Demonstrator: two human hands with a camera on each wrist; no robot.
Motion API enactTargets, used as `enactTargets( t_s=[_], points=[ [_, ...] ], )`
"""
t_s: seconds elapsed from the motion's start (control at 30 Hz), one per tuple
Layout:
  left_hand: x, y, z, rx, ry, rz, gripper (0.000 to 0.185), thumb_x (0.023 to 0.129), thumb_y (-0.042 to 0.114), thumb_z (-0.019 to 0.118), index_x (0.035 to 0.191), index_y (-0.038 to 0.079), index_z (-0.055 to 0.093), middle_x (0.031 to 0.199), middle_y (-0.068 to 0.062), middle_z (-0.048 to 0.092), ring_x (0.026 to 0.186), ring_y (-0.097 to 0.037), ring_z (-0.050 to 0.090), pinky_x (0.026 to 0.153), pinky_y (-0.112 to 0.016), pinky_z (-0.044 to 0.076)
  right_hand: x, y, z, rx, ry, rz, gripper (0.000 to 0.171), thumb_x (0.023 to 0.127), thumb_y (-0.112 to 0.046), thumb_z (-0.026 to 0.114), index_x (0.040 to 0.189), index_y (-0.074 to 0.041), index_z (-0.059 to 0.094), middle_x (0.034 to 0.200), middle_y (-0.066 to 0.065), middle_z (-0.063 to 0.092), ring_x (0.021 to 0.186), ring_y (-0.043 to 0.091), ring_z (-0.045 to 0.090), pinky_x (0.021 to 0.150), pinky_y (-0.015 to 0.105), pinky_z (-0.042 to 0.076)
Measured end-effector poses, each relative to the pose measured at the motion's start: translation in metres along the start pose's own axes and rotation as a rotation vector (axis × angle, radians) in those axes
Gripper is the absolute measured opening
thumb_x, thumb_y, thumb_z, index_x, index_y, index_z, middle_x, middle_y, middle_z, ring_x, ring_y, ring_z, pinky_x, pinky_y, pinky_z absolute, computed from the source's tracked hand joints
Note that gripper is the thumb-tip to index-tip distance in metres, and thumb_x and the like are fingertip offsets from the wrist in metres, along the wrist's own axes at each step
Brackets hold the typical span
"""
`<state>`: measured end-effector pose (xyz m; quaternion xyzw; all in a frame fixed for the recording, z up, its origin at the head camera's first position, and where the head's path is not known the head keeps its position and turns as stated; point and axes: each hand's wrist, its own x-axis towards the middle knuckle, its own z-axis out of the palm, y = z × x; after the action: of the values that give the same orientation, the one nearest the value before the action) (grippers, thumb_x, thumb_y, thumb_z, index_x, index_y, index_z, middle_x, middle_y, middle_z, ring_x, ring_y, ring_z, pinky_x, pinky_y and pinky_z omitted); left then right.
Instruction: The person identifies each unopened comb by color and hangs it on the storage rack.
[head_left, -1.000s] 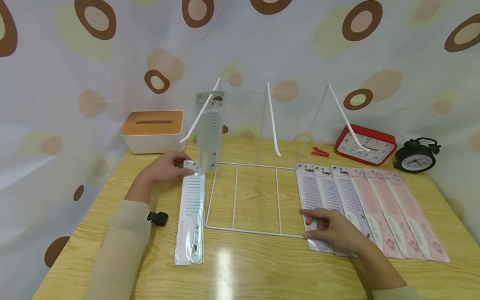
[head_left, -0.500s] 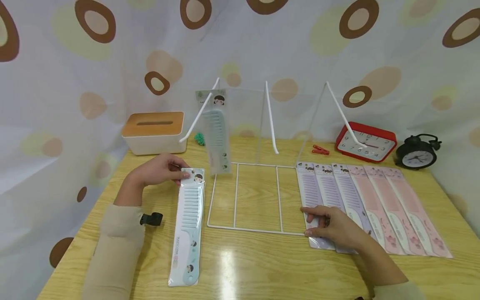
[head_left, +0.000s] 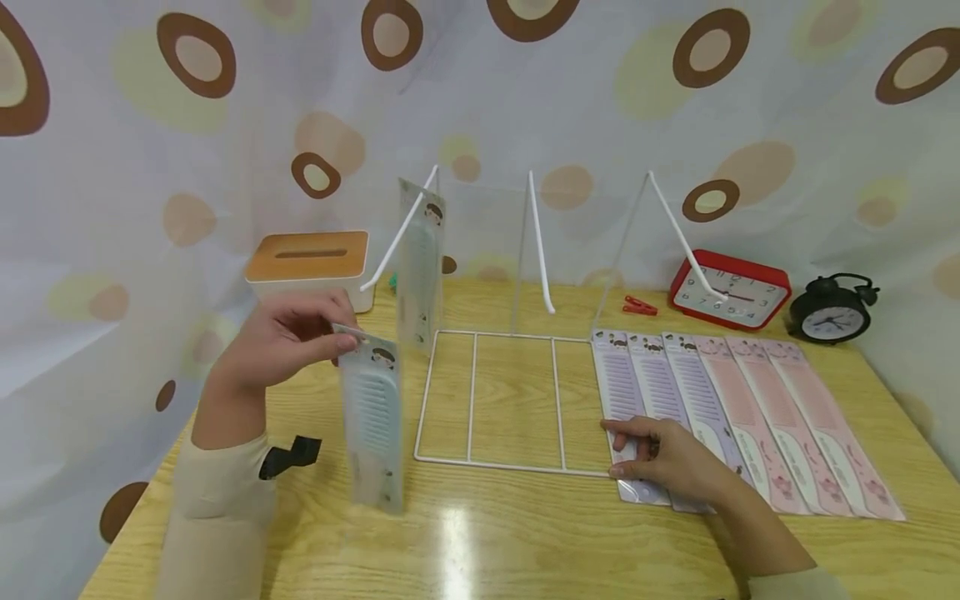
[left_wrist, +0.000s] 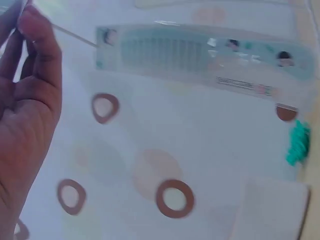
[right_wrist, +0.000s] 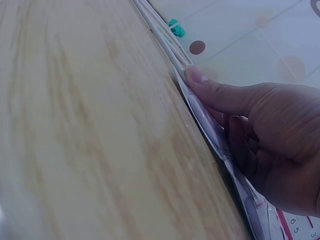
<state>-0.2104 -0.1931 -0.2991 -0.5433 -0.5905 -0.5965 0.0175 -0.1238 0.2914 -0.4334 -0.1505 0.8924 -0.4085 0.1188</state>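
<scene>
The left hand (head_left: 266, 342) pinches a blue comb packet (head_left: 372, 425) over the table (head_left: 525, 542): the lifting step, I'd judge, next calling for alignment with the left hook (head_left: 402, 225). I can't tell the right hand's (head_left: 667, 458) grip.

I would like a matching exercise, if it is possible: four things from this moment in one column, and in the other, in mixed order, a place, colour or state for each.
1. left hand
2. purple combs
3. tissue box
4. red clock

A. next to the black clock
B. pinching a blue comb
C. tan on top, white below
D. next to the pink combs

Pairs: 1-B, 2-D, 3-C, 4-A
</scene>
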Motion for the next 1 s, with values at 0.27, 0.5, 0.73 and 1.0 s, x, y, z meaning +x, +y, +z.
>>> enactTargets(
  t_s=[0.27, 0.5, 0.73, 1.0],
  points=[
    [0.024, 0.021, 0.020, -0.010, 0.229, 0.215, 0.009, 0.089, -0.001, 0.072, 0.091, -0.010, 0.071, 0.088, -0.006, 0.067, 0.070, -0.015, 0.053, 0.058, -0.022, 0.045, -0.003, -0.001, -0.001, -0.016, 0.015, 0.015, 0.064, 0.078, -0.028, 0.085, 0.134, -0.003, 0.064, 0.096, -0.002, 0.064, 0.066, 0.003, 0.046, 0.055, 0.021, 0.041],
    [0.035, 0.035, 0.035, 0.042, 0.441, 0.157, 0.012, 0.086, 0.005, 0.077, 0.088, -0.005, 0.072, 0.084, -0.004, 0.067, 0.072, -0.015, 0.056, 0.058, -0.021, 0.050, -0.005, 0.002, 0.000, -0.005, 0.018, -0.004, 0.064, 0.079, -0.029, 0.085, 0.134, -0.004, 0.064, 0.097, -0.002, 0.064, 0.066, 0.003, 0.046, 0.055, 0.021, 0.041],
    [0.040, 0.037, 0.040, 0.087, 0.513, 0.139, 0.019, 0.087, 0.008, 0.077, 0.083, -0.008, 0.069, 0.081, -0.002, 0.066, 0.070, -0.014, 0.056, 0.059, -0.020, 0.048, -0.004, 0.002, -0.002, -0.010, 0.020, -0.017, 0.064, 0.079, -0.030, 0.085, 0.133, -0.004, 0.064, 0.096, -0.004, 0.064, 0.065, 0.002, 0.047, 0.054, 0.021, 0.042],
    [0.042, 0.018, 0.033, 0.121, 0.530, 0.078, 0.021, 0.087, 0.005, 0.076, 0.082, -0.011, 0.065, 0.081, 0.000, 0.065, 0.067, -0.013, 0.053, 0.057, -0.019, 0.046, 0.000, 0.001, 0.000, 0.015, 0.005, -0.037, 0.063, 0.079, -0.028, 0.084, 0.134, -0.003, 0.063, 0.097, -0.001, 0.066, 0.065, 0.002, 0.046, 0.054, 0.021, 0.042]
  ],
)
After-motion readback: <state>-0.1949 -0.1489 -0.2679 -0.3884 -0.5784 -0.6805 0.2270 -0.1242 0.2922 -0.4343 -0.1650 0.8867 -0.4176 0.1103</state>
